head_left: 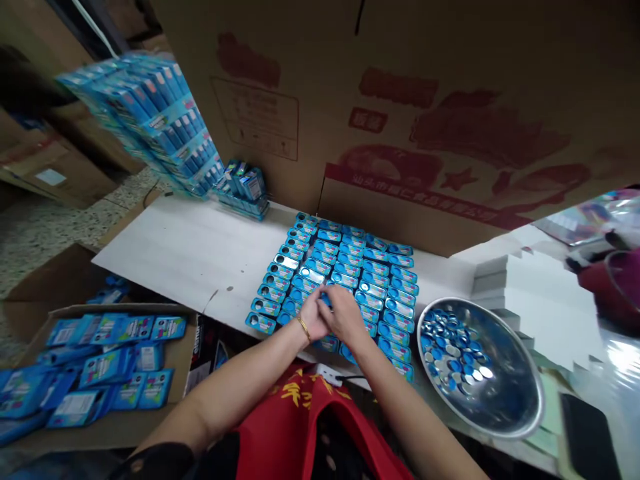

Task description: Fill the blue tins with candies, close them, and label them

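My left hand point(315, 316), with a gold bracelet at the wrist, meets my right hand point(344, 313) over the near middle of the rows of small blue tins point(399, 307). The fingers of both hands are curled in towards each other. A bit of blue shows between them, but whether it is held or lies beneath is hidden. The tins lie flat in several columns on the white tabletop point(200, 247). Dark round spots mark the tins of the left column point(267, 307). To the right of my hands, a steel bowl point(533, 400) holds loose blue and silver round discs point(454, 357).
A large cardboard box point(310, 87) walls off the back. Stacked blue packs point(165, 127) rise at the left rear beside a clear tray point(245, 205). An open carton point(165, 417) with blue packs stands at left. White card stacks point(545, 300) and a phone point(590, 433) lie right.
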`<state>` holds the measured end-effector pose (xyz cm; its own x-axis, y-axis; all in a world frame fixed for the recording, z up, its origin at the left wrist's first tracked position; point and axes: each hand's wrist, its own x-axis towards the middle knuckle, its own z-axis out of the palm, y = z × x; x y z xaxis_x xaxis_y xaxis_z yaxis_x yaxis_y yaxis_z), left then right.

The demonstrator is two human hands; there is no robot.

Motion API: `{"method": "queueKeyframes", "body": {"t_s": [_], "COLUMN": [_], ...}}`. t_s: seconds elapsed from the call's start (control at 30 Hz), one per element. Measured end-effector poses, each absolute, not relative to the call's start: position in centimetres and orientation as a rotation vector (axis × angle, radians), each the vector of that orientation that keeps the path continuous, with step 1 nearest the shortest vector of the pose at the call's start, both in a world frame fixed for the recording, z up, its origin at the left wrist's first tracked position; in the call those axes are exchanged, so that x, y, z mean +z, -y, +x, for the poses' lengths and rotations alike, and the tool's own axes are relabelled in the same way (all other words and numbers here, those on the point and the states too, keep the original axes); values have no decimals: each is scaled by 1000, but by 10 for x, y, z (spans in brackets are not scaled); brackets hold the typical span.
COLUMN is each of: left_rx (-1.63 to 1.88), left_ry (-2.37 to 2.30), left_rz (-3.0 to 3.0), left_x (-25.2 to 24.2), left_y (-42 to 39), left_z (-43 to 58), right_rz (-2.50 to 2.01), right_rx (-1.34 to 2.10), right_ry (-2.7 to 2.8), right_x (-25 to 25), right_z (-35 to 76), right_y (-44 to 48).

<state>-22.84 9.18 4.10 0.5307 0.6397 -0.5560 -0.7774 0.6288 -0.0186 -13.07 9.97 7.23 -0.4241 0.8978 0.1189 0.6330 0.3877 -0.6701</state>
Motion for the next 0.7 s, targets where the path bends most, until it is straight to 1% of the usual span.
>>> {"method": "queueKeyframes", "body": {"t_s": [0.1, 0.2, 0.3, 0.43, 0.7], "left_rx": [975, 1051, 1057, 1046, 1038], "left_ry": [-659, -754, -745, -759, -804], "left_rz": [-357, -388, -320, -230, 1], "left_x": [33, 29, 28, 26, 14], "left_y": [-108, -128, -144, -158, -172], "left_z": [-265, -306, -340, -369, -405], "right_rz": [-1283, -1180, -1091, -1142, -1125], "right_rx": [643, 754, 821, 826, 962], "right_ry": [2394, 2384, 2355, 2355, 2344], "right_x": [64, 55, 49, 45, 45], "right_z": [-175, -198, -214, -233, -263], "right_y": [-113, -134, -156, -183, -222]}}
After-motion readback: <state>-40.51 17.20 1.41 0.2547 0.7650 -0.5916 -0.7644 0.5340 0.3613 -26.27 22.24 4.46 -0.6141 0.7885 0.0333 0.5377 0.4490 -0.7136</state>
